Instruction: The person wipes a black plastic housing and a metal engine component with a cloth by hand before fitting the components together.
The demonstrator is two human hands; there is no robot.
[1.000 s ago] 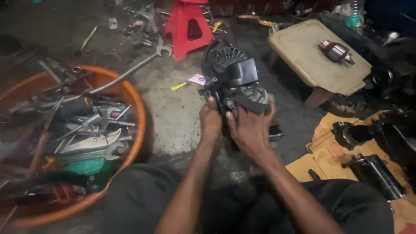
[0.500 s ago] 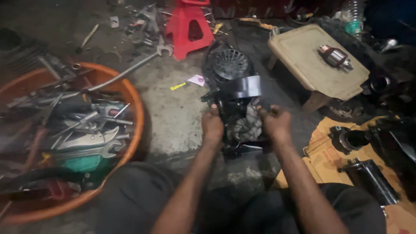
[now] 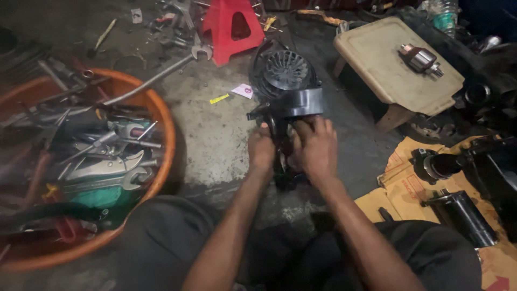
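Both hands close their grip on the black motor assembly [image 3: 285, 102], which stands on the concrete floor [image 3: 215, 134] between the person's knees: the left hand [image 3: 261, 151] clasps its left side, the right hand [image 3: 318, 148] lies over its lower body. An orange tub [image 3: 164, 116] of wrenches sits left, a red jack stand [image 3: 231, 27] beyond, a low tabletop [image 3: 377, 64] right.

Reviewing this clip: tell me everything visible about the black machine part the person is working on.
The black machine part stands on the stained concrete floor before the seated person. It looks like dark metal or plastic, grimy. Its far end carries a round finned fan wheel inside a housing; a smooth, glossy curved cover sits below that. The left hand and right hand both grip its near, lower section, hiding the detail there.
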